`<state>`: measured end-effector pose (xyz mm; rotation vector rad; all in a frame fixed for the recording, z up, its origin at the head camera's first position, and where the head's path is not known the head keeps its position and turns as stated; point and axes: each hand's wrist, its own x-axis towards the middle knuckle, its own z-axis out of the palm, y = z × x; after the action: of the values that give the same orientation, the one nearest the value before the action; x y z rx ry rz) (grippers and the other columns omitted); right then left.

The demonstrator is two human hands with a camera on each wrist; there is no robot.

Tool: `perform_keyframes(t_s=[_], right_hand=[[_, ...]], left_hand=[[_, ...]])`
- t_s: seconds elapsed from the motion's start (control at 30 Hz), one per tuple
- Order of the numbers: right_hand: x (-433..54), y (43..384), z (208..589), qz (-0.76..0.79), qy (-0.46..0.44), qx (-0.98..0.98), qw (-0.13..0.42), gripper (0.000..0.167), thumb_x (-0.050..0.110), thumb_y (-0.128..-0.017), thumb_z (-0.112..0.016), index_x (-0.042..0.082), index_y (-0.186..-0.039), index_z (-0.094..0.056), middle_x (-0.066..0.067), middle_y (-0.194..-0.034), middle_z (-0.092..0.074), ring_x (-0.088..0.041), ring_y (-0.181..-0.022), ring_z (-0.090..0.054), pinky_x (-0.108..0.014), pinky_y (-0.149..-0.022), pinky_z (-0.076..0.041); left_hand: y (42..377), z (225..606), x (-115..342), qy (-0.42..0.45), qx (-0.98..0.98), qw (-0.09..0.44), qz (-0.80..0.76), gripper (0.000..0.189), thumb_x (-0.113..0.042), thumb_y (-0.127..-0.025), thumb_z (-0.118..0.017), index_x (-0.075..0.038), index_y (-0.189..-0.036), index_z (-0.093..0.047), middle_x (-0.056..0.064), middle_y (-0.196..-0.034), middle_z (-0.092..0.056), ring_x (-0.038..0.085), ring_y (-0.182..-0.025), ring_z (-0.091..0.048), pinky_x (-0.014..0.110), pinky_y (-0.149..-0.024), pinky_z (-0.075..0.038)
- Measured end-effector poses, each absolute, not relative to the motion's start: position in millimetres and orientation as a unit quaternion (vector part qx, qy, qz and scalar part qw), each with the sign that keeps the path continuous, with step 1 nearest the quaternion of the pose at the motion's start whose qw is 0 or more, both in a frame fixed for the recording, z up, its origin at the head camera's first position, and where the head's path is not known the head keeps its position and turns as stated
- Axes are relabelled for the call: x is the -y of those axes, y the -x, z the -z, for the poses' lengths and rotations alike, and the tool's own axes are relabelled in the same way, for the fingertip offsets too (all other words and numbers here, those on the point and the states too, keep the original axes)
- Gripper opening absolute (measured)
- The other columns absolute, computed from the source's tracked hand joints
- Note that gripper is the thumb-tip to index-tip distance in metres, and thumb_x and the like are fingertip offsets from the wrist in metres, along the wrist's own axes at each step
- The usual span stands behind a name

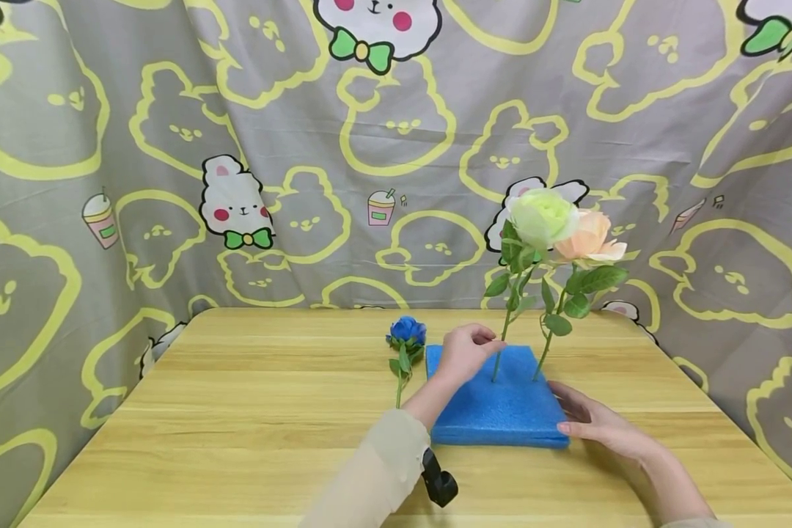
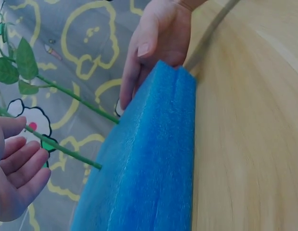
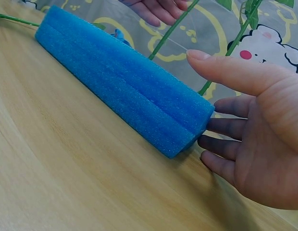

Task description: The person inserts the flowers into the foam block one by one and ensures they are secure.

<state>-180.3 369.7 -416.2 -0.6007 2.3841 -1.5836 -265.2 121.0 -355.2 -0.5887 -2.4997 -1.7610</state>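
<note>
A blue foam block [image 1: 495,411] lies on the table, with two artificial roses upright in it. One is a pale green-white rose [image 1: 543,218]; the other, a peach rose [image 1: 590,236], stands to its right. My left hand [image 1: 465,352] is at the green-white rose's stem [image 2: 67,151], fingertips right beside it, fingers loosely spread in the left wrist view. At the block's right side, my right hand [image 1: 607,425] rests its fairly straight fingers [image 3: 228,127] against the edge, with the thumb raised above them. A blue rose [image 1: 407,334] lies on the table left of the block.
The wooden table [image 1: 237,411] stretches out on both sides of the block. Behind it hangs a grey patterned curtain [image 1: 290,132]. A black strap piece [image 1: 439,480] shows by my left sleeve [image 1: 383,469], near the block's front edge.
</note>
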Motion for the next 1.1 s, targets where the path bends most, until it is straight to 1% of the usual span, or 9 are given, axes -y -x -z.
perform_keyframes(t_s=[0.07, 0.23, 0.37, 0.5, 0.7, 0.83, 0.97, 1.1], right_hand=[[-369.8, 180.4, 416.5, 0.537, 0.205, -0.811, 0.106, 0.068, 0.005, -0.091, -0.053, -0.018, -0.139, -0.010, -0.042, -0.141, -0.009, 0.017, -0.113, -0.033, -0.010, -0.091, -0.031], [-369.3, 180.8, 417.3, 0.534, 0.207, -0.814, 0.100, 0.068, 0.005, -0.091, -0.053, -0.018, -0.139, -0.010, -0.043, -0.140, -0.009, 0.017, -0.113, -0.032, -0.010, -0.091, -0.030], [-369.1, 181.4, 417.7, 0.532, 0.207, -0.815, 0.101, 0.069, 0.005, -0.091, -0.054, -0.018, -0.139, -0.010, -0.043, -0.140, -0.009, 0.017, -0.113, -0.032, -0.010, -0.091, -0.030], [-369.4, 181.2, 417.3, 0.536, 0.205, -0.812, 0.103, 0.069, 0.005, -0.091, -0.054, -0.017, -0.139, -0.010, -0.042, -0.141, -0.009, 0.017, -0.113, -0.033, -0.011, -0.091, -0.030], [-370.5, 181.5, 417.8, 0.540, 0.210, -0.808, 0.103, 0.068, 0.004, -0.091, -0.053, -0.018, -0.139, -0.010, -0.042, -0.141, -0.008, 0.017, -0.113, -0.032, -0.010, -0.091, -0.031], [-370.2, 181.5, 417.9, 0.542, 0.212, -0.806, 0.107, 0.068, 0.004, -0.091, -0.053, -0.018, -0.139, -0.010, -0.043, -0.140, -0.008, 0.017, -0.113, -0.033, -0.010, -0.091, -0.031], [-369.7, 181.1, 416.9, 0.540, 0.212, -0.808, 0.103, 0.068, 0.004, -0.091, -0.053, -0.018, -0.139, -0.011, -0.043, -0.140, -0.009, 0.017, -0.113, -0.033, -0.010, -0.091, -0.031], [-369.7, 180.9, 416.0, 0.536, 0.209, -0.812, 0.098, 0.067, 0.004, -0.091, -0.053, -0.018, -0.139, -0.011, -0.043, -0.140, -0.010, 0.017, -0.113, -0.033, -0.011, -0.091, -0.030]], left_hand=[[265.2, 355.1, -114.4, 0.189, 0.802, 0.017, 0.566, 0.021, -0.027, -0.083, -0.071, -0.008, -0.093, -0.070, -0.005, -0.080, -0.063, 0.008, -0.071, -0.056, 0.023, -0.059, -0.047], [269.5, 353.7, -92.5, 0.172, 0.799, 0.023, 0.576, 0.020, -0.024, -0.083, -0.071, -0.007, -0.093, -0.070, -0.002, -0.081, -0.065, 0.009, -0.073, -0.058, 0.023, -0.061, -0.048], [275.9, 354.4, -73.2, 0.148, 0.795, 0.023, 0.588, 0.024, -0.023, -0.083, -0.071, -0.004, -0.097, -0.068, 0.001, -0.080, -0.065, 0.011, -0.072, -0.061, 0.024, -0.062, -0.049], [279.7, 353.9, -57.9, 0.131, 0.785, 0.014, 0.605, 0.027, -0.019, -0.083, -0.071, -0.001, -0.101, -0.065, 0.005, -0.080, -0.065, 0.016, -0.071, -0.064, 0.027, -0.064, -0.052], [279.1, 350.8, -39.9, 0.120, 0.776, -0.001, 0.619, 0.030, -0.017, -0.083, -0.070, 0.002, -0.105, -0.063, 0.008, -0.085, -0.064, 0.023, -0.077, -0.066, 0.032, -0.067, -0.054], [279.3, 351.9, -27.7, 0.110, 0.779, -0.008, 0.617, 0.030, -0.017, -0.083, -0.070, 0.003, -0.104, -0.063, 0.008, -0.086, -0.065, 0.022, -0.077, -0.065, 0.029, -0.067, -0.054], [279.1, 355.0, -14.2, 0.095, 0.799, -0.005, 0.594, 0.029, -0.020, -0.082, -0.071, 0.001, -0.100, -0.064, 0.007, -0.086, -0.065, 0.020, -0.078, -0.064, 0.028, -0.067, -0.052], [278.7, 360.6, -0.5, 0.083, 0.809, -0.008, 0.582, 0.029, -0.020, -0.082, -0.071, 0.001, -0.102, -0.064, 0.008, -0.089, -0.064, 0.019, -0.079, -0.061, 0.035, -0.071, -0.052]])
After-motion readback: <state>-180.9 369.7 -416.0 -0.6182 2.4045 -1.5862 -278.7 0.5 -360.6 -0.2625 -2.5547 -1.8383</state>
